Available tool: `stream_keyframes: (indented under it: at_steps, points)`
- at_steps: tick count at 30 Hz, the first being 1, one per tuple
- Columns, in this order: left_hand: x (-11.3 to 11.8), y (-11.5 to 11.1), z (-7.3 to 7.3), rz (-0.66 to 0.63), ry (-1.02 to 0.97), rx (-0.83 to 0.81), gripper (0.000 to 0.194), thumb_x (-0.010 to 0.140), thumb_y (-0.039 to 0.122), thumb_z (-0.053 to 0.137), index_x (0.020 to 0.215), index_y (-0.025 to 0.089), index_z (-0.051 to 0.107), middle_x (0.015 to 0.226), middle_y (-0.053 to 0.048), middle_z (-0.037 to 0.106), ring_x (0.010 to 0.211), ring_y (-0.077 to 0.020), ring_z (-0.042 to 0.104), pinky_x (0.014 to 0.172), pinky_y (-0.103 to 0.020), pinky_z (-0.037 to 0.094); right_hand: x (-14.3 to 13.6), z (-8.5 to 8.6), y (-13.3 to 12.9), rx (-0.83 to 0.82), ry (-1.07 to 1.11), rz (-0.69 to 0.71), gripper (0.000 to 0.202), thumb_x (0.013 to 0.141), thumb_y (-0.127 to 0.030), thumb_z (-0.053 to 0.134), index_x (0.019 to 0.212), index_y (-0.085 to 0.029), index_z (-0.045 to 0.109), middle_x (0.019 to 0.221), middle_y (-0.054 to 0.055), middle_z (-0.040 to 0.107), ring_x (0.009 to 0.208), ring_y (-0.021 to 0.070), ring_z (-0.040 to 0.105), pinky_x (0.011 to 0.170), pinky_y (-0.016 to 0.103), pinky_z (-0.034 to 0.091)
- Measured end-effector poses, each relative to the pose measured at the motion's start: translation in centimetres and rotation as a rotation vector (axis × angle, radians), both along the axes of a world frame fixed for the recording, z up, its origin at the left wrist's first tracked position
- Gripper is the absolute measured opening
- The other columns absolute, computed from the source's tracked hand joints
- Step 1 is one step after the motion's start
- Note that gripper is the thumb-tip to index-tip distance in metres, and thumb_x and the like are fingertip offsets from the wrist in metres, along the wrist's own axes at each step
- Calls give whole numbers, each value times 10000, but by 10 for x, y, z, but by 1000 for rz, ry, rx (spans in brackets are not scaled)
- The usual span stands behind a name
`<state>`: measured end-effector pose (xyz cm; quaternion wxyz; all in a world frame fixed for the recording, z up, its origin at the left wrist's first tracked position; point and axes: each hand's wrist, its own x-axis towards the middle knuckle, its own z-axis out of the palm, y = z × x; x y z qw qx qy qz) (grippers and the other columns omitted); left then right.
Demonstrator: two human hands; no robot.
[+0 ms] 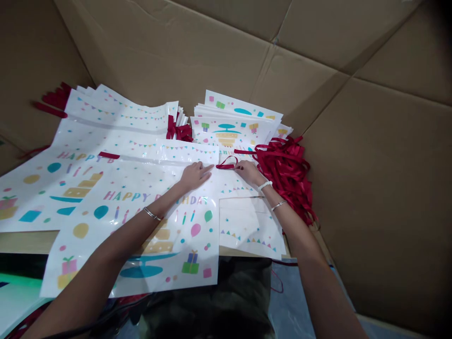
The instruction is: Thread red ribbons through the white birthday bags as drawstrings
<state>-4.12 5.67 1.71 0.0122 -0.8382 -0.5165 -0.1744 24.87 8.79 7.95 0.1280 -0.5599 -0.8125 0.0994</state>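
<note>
A white sheet printed "HAPPY BIRTHDAY" point(141, 226) lies in front of me, its near edge hanging over the table edge. A pale strip crosses its upper part, with a red ribbon end point(109, 155) sticking out at the left. My left hand point(196, 177) rests on the sheet near its right edge, holding nothing, index finger stretched out. Just to the right, my right hand point(248, 171) pinches a looped red ribbon point(226, 165), whose left end meets the sheet's right edge. Below that hand lie more printed sheets point(243, 221).
A tangled heap of red ribbons point(286, 174) lies to the right. Stacked printed sheets point(236, 106) stand behind, and a ribboned pile point(116, 110) spreads at the left. Cardboard walls point(197, 52) enclose the back and sides. The wooden table edge point(26, 242) shows at the front left.
</note>
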Motion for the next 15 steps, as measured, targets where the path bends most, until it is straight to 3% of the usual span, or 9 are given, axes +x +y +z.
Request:
stream_keyframes:
  at_steps: [4, 9, 11, 15]
  points:
    - [1, -1, 1, 3, -7, 4, 529, 1067, 472, 384, 1525, 314, 597, 1111, -120, 601, 1069, -284, 581, 880, -369, 456, 9, -11, 1, 37, 72, -17, 169, 959, -207, 656, 974, -178, 821, 1063, 76, 764, 1016, 230, 667, 925, 323, 428]
    - [0, -2, 3, 5, -1, 8, 525, 1067, 464, 383, 1532, 326, 587, 1120, -119, 598, 1067, -280, 584, 891, -367, 457, -34, -28, 9, 59, 180, 76, 189, 945, -154, 635, 959, -195, 819, 1101, 54, 769, 1077, 225, 679, 979, 317, 443]
    - [-1, -3, 3, -1, -7, 7, 528, 1069, 460, 378, 1530, 313, 591, 1115, -119, 598, 1055, -277, 585, 893, -368, 457, -40, -33, 11, 52, 231, 82, 182, 943, -176, 642, 975, -201, 820, 1095, 46, 771, 1060, 216, 683, 968, 309, 455]
    - [-1, -3, 3, -8, -19, 10, 525, 1067, 453, 373, 1511, 303, 610, 1084, -111, 602, 1026, -268, 584, 888, -367, 460, -8, -38, 9, 49, 328, -43, 164, 910, -251, 684, 962, -171, 817, 1033, 68, 768, 951, 199, 676, 895, 289, 480]
